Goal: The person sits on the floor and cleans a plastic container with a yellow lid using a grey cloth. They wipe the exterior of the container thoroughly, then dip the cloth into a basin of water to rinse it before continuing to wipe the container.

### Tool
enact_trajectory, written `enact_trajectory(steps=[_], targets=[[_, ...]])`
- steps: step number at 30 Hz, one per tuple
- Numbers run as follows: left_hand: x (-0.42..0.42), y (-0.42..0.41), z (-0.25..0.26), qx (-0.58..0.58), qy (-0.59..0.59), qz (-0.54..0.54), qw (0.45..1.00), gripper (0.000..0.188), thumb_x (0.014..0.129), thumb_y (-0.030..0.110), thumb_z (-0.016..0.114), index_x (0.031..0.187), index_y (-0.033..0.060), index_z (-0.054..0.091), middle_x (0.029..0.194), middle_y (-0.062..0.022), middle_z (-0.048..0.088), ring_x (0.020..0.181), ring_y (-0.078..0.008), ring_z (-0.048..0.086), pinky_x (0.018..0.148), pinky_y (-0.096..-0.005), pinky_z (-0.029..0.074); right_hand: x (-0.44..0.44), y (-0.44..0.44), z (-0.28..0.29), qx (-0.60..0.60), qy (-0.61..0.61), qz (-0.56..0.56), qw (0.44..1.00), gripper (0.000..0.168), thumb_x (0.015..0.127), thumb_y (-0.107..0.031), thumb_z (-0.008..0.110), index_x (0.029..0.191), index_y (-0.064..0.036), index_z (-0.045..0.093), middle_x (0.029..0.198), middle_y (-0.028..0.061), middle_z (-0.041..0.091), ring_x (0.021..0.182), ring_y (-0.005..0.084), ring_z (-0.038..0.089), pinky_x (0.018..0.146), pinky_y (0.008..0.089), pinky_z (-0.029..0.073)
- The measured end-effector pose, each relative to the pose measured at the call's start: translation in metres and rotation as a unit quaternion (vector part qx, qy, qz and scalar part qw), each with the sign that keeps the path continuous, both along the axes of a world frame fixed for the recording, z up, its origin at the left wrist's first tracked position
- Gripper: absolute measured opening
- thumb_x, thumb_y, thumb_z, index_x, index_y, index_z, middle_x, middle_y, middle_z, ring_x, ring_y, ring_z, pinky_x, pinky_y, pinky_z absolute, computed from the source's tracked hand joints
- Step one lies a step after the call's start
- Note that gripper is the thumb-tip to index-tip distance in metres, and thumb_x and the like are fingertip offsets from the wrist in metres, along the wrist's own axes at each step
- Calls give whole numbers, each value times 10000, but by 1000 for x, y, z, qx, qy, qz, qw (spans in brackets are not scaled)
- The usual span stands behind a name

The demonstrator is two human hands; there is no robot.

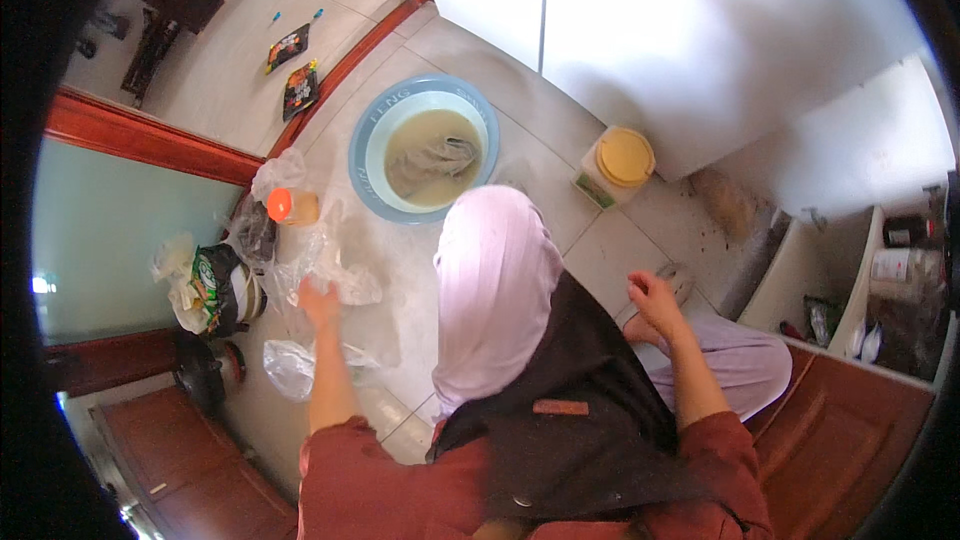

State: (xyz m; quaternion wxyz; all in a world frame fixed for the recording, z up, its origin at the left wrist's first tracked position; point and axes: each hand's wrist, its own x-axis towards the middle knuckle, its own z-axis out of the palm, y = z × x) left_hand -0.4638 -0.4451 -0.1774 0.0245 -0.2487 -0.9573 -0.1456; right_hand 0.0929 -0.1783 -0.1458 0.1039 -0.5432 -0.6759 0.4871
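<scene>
My left hand (320, 303) is low on the left, blurred, with its fingers apart at a crumpled clear plastic bag (352, 281). Whether it touches the plastic is hard to tell. A second clear bag (289, 369) lies on the tiles beside my left forearm. Beyond the hand is a jar with an orange lid (292, 206), among more thin plastic. My right hand (651, 301) hangs near my foot and a slipper (679, 281), fingers bent; its palm is hidden. In front of my raised knee stands a blue plastic basin (360, 157) of cloudy water, with a translucent bag (444, 156) in it.
A container with a yellow lid (626, 156) stands by the white cabinet (487, 0). Stuffed bags (214, 289) lean near the glass door at left. Two black packets (301, 90) lie beyond the red-brown threshold (345, 75). An open cupboard (825, 277) with jars is at right.
</scene>
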Motion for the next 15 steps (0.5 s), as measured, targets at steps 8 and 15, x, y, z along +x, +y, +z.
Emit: enact_trajectory(steps=[8, 15], targets=[[114, 226, -61, -148, -131, -301, 933, 637, 660, 263, 712, 1217, 86, 457, 1232, -157, 456, 1167, -317, 402, 978, -475, 268, 0, 21, -27, -2, -137, 89, 987, 245, 765, -130, 568, 988, -30, 591, 831, 157, 628, 779, 249, 613, 715, 336, 478], [108, 276, -81, -305, -278, -287, 864, 576, 662, 347, 721, 1144, 120, 502, 1112, -127, 509, 1092, -326, 459, 941, -488, 306, -26, 44, -49, -54, -151, 119, 980, 245, 766, -107, 577, 995, -20, 584, 858, 149, 629, 787, 247, 612, 717, 329, 483]])
